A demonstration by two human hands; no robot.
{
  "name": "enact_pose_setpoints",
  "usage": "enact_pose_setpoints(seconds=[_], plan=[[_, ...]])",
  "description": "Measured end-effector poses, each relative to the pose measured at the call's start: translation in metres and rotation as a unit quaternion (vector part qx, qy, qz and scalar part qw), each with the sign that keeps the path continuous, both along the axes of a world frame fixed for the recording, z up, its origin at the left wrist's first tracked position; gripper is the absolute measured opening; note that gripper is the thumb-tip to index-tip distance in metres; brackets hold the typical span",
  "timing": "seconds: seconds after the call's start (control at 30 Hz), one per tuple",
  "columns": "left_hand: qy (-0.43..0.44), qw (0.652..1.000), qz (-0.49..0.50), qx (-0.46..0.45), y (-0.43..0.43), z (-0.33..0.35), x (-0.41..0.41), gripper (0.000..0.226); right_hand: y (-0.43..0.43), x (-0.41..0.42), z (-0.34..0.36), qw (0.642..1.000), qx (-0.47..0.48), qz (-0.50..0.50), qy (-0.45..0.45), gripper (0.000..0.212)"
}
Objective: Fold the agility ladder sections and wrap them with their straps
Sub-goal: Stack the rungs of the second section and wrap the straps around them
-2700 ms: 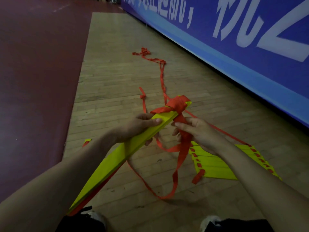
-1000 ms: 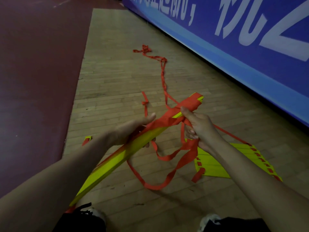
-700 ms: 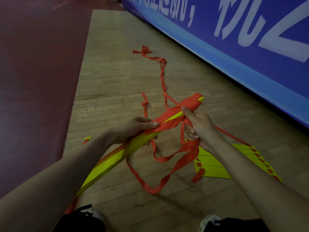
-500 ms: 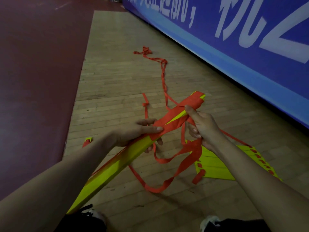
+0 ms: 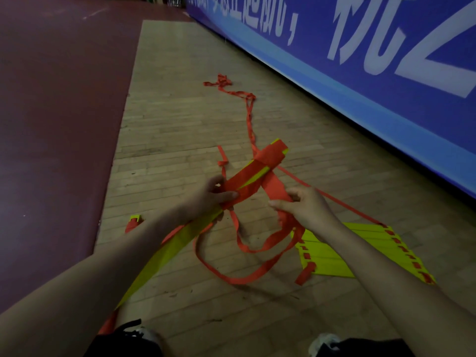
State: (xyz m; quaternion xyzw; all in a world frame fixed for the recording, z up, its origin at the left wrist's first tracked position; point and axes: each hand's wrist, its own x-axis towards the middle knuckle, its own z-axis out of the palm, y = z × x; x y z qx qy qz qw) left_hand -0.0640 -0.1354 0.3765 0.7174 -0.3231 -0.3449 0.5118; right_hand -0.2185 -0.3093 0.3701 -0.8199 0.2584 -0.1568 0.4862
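A folded bundle of yellow ladder rungs point(image 5: 164, 251) slants from lower left up to the middle, its far end wound in red strap point(image 5: 268, 157). My left hand point(image 5: 208, 199) grips the bundle at mid-length, thumb over the wrapped strap. My right hand point(image 5: 301, 207) pinches a length of the red strap point(image 5: 277, 190) that comes off the bundle's far end, just right of it. Loose strap loops point(image 5: 247, 276) hang down to the floor below both hands. A second stack of yellow rungs point(image 5: 334, 251) lies flat on the floor under my right forearm.
More red strap point(image 5: 248, 114) trails away across the wooden floor toward a tangle point(image 5: 221, 81). A blue banner wall point(image 5: 360, 60) runs along the right. Dark red flooring point(image 5: 51, 124) lies to the left. A small yellow-red piece point(image 5: 134, 221) lies left. My shoes point(image 5: 323, 342) show at the bottom.
My right hand has come off the bundle's wrapped end and moved down and right, drawing the strap out with it. My left hand kept its hold on the bundle.
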Motion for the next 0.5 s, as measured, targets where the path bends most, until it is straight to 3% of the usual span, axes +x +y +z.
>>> enact_pose_setpoints(seconds=[0.07,0.2,0.3,0.37,0.43,0.5], plan=[[-0.018,1.0,0.011,0.008,-0.001,0.0,0.0,0.022,0.0,0.001,0.0,1.0,0.008,-0.022,-0.001,0.021],[-0.061,0.998,0.019,0.028,-0.003,-0.003,0.0,0.022,0.008,0.005,0.004,0.992,0.126,-0.029,-0.012,0.021],[-0.187,0.979,0.027,0.071,-0.001,-0.005,-0.002,0.016,0.007,0.007,0.003,0.997,0.074,-0.036,0.003,0.027],[-0.353,0.926,0.003,0.137,0.0,-0.003,-0.006,0.023,0.009,0.009,0.001,0.999,-0.002,-0.039,0.012,0.032],[-0.517,0.831,-0.019,0.206,-0.001,-0.002,-0.012,0.035,0.018,0.013,0.001,0.999,-0.032,-0.042,-0.011,0.04],[-0.599,0.769,-0.022,0.221,-0.003,-0.003,-0.018,0.043,0.026,0.017,0.005,0.996,-0.034,-0.074,-0.025,0.05]])
